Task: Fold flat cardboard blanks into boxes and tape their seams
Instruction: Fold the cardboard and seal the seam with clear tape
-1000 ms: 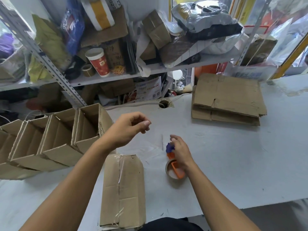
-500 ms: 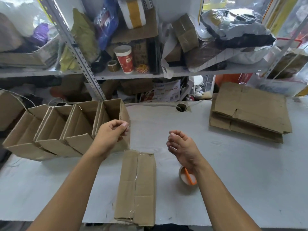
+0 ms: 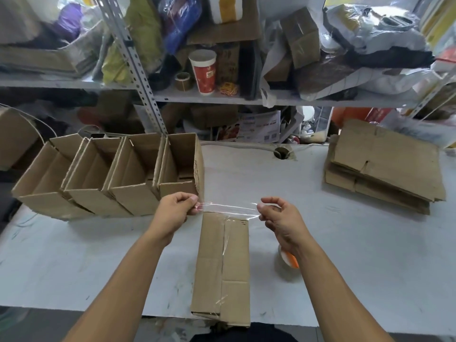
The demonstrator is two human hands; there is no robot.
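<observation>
We look down at a pale worktable [image 3: 345, 255]; two bare forearms rise from the bottom edge toward the middle of the frame. Our left hand [image 3: 174, 213] pinches one end of a strip of clear tape [image 3: 228, 208] between thumb and curled fingers; our right hand [image 3: 280, 219] pinches the other end the same way; the strip stretches level between them, just above the far edge of a closed cardboard box [image 3: 223, 267]. That box lies flat at centre bottom, its near end reaching past the table's front edge; clear tape shines along its middle seam. A tape roll [image 3: 287, 259] with an orange part sits on the table just right of the box, partly hidden by our right wrist. At middle left, a row of open-topped folded boxes [image 3: 111, 176] stands side by side, its right corner close to our left hand. At middle right, well apart, lies a stack of flat cardboard blanks [image 3: 385, 166]. Bare tabletop stretches between box and stack, and at lower left. Cluttered shelves [image 3: 222, 97] fill the top, holding a red paper cup [image 3: 204, 71].
</observation>
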